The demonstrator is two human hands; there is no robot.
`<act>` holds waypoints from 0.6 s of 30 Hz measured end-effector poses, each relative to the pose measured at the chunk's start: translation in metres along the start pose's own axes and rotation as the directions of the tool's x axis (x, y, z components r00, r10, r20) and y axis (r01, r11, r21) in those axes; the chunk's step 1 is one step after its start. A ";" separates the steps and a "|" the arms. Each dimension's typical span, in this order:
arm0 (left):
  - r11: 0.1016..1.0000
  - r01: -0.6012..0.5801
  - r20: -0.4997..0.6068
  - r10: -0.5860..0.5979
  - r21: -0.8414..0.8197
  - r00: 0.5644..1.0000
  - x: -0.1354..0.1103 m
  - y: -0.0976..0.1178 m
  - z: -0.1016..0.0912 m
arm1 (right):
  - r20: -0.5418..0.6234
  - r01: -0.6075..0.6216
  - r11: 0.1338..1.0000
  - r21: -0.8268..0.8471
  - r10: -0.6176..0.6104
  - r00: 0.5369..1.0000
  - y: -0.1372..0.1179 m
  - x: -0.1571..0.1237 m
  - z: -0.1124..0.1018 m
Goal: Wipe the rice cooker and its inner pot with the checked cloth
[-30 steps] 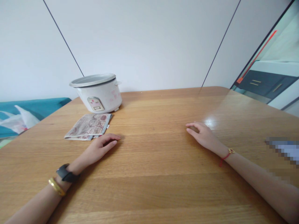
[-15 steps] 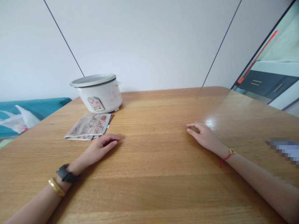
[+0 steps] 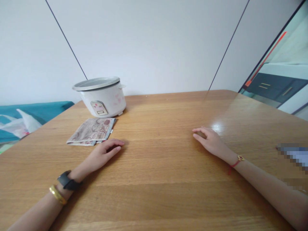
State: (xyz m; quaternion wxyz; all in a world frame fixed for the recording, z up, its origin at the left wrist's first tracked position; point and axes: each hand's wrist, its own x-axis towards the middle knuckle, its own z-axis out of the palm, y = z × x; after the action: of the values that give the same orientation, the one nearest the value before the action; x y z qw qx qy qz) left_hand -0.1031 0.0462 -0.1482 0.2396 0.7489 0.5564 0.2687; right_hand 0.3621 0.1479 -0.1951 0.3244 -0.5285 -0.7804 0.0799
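My left hand [image 3: 101, 155] rests palm down on the wooden table [image 3: 158, 179], fingers stretched out and empty, its fingertips just right of a folded patterned cloth [image 3: 92, 130]. A black watch and a gold bangle sit on that wrist. My right hand [image 3: 210, 141] lies flat on the table too, fingers loosely extended and holding nothing, with a red string bracelet at the wrist. A white rice cooker [image 3: 101, 96] with its lid on stands beyond the cloth at the table's far left.
A pale wall runs behind the table's far edge. Off the left edge lies a teal surface [image 3: 36, 110] with a white plastic bag [image 3: 20, 125]. A dark cabinet [image 3: 271, 86] shows at the far right. A blurred patch [image 3: 293, 155] sits near my right forearm.
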 end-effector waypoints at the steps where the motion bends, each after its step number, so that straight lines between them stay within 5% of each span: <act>1: 1.000 -0.001 0.000 0.001 0.002 1.000 0.000 0.000 0.000 | -0.003 0.001 1.000 -0.001 -0.001 1.000 0.000 0.000 0.000; 18: 1.000 -0.002 0.012 0.002 0.009 1.000 0.000 -0.008 0.002 | -0.009 0.001 1.000 -0.002 -0.001 1.000 0.003 0.000 0.002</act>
State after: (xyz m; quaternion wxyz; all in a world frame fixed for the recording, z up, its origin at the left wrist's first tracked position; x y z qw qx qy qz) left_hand -0.1079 0.0481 -0.1548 0.2393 0.7521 0.5554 0.2619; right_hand 0.3631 0.1496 -0.1976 0.3273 -0.5287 -0.7794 0.0764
